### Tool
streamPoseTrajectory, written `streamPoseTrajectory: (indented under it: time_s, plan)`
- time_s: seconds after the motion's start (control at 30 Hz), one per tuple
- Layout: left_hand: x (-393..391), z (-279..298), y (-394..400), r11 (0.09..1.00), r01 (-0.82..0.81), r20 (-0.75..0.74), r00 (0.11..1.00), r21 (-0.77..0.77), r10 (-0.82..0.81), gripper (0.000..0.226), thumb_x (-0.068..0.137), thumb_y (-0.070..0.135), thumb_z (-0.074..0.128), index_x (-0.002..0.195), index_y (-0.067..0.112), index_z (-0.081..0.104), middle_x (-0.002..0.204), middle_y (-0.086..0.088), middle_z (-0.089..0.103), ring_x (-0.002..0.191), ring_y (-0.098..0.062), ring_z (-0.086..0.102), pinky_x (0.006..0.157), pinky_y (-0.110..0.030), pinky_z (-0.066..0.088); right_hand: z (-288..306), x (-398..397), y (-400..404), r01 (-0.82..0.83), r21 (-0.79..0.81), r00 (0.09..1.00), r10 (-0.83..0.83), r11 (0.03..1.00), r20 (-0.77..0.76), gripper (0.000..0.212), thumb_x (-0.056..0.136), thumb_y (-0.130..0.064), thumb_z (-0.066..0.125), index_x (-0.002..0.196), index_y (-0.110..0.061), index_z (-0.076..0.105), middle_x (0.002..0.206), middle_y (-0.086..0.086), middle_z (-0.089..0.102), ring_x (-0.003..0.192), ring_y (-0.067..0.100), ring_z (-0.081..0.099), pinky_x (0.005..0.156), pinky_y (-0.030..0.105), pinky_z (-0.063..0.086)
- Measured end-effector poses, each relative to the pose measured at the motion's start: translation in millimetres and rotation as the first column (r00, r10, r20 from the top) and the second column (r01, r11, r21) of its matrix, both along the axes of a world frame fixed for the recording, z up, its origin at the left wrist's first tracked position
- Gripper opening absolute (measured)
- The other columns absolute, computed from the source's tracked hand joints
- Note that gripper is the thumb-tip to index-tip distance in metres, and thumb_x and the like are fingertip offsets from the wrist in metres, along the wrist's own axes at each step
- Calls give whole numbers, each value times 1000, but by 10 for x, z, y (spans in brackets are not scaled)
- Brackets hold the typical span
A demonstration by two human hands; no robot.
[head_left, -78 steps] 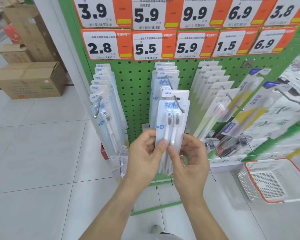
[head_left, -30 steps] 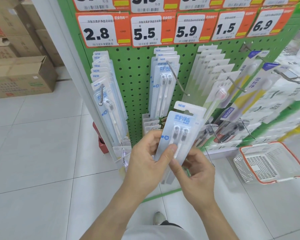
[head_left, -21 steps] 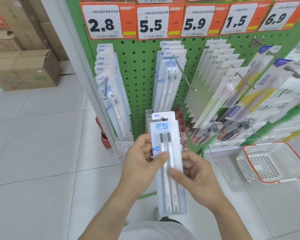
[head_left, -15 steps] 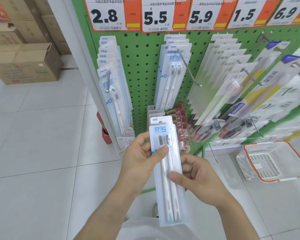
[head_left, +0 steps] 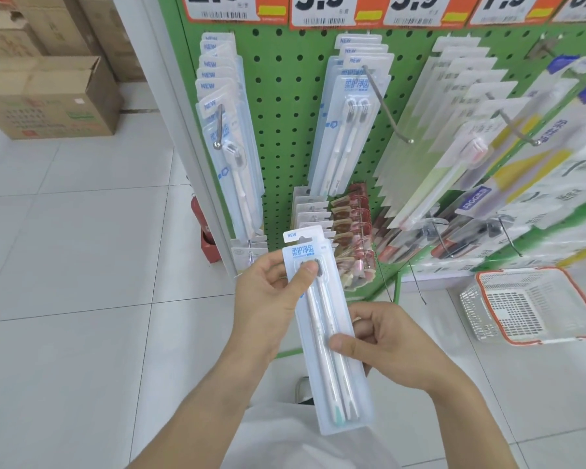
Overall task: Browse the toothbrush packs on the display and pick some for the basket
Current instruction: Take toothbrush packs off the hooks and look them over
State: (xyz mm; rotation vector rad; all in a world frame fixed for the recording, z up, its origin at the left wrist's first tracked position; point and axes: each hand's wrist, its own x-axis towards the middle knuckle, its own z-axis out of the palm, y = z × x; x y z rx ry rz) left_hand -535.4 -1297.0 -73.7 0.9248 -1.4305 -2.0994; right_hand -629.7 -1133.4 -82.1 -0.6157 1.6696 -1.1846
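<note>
Head view: clear plastic twin toothbrush pack with pale blue card held upright off the green pegboard display. Left hand pinching its upper edge, thumb over the bristles; right hand gripping mid-pack. White wire basket with orange rim on the floor, well apart.

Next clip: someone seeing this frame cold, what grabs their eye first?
A two-brush toothbrush pack, held front and centre by both hands: the left hand pinches its top, the right hand its middle. Behind it, a green pegboard hung with rows of similar packs under orange price tags. A white basket with an orange rim sits on the floor at right.
</note>
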Motion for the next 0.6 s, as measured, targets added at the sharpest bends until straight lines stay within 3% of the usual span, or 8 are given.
streamPoseTrajectory:
  time_s: [0.17, 0.3, 0.4, 0.5, 0.6]
  plan:
    - [-9, -38, -15, 995, -72, 62, 995, -72, 76, 35, 79, 17, 82, 110, 17, 65, 84, 5, 78, 69, -4, 70, 63, -16, 52, -24, -71, 34, -62, -58, 995, 66, 996, 79, 31, 88, -14, 78, 117, -15, 67, 99, 16, 78, 81, 30, 74, 61, 33, 56]
    - [-12, -41, -16, 995, -64, 92, 993, -74, 70, 41, 73, 28, 82, 110, 25, 63, 84, 8, 78, 67, -2, 68, 65, -16, 54, -45, -97, 12, -30, -21, 995, 32, 999, 99, 37, 82, -14, 80, 116, -9, 66, 95, 20, 77, 79, 36, 75, 61, 35, 59]
    - [1, -31, -40, 1000, -15, 68, 998, 4, 14, 39, 81, 16, 80, 116, 22, 64, 92, 2, 79, 76, -6, 72, 70, -19, 56, -47, -100, -12, 5, 3, 995, -6, 1000, 96, 41, 79, -16, 84, 112, -1, 64, 88, 20, 77, 77, 33, 76, 62, 39, 61]
    - [16, -58, -74, 999, 40, 98, 995, -20, -37, 49, 82, 3, 79, 125, 20, 62, 98, -4, 79, 85, -18, 74, 76, -27, 59, -39, -97, -27, 50, 37, 998, -51, 998, 48, 39, 75, -22, 82, 103, 1, 66, 81, 21, 76, 73, 31, 75, 66, 45, 63]
    - [5, -107, -92, 998, 15, 122, 992, -55, -8, 49, 82, -4, 78, 119, 24, 63, 92, 1, 79, 77, -14, 74, 73, -28, 59, -19, -93, -21, 10, 84, 1000, -12, 996, 24, 33, 78, -30, 79, 93, -3, 67, 74, 18, 75, 62, 27, 71, 58, 37, 61]
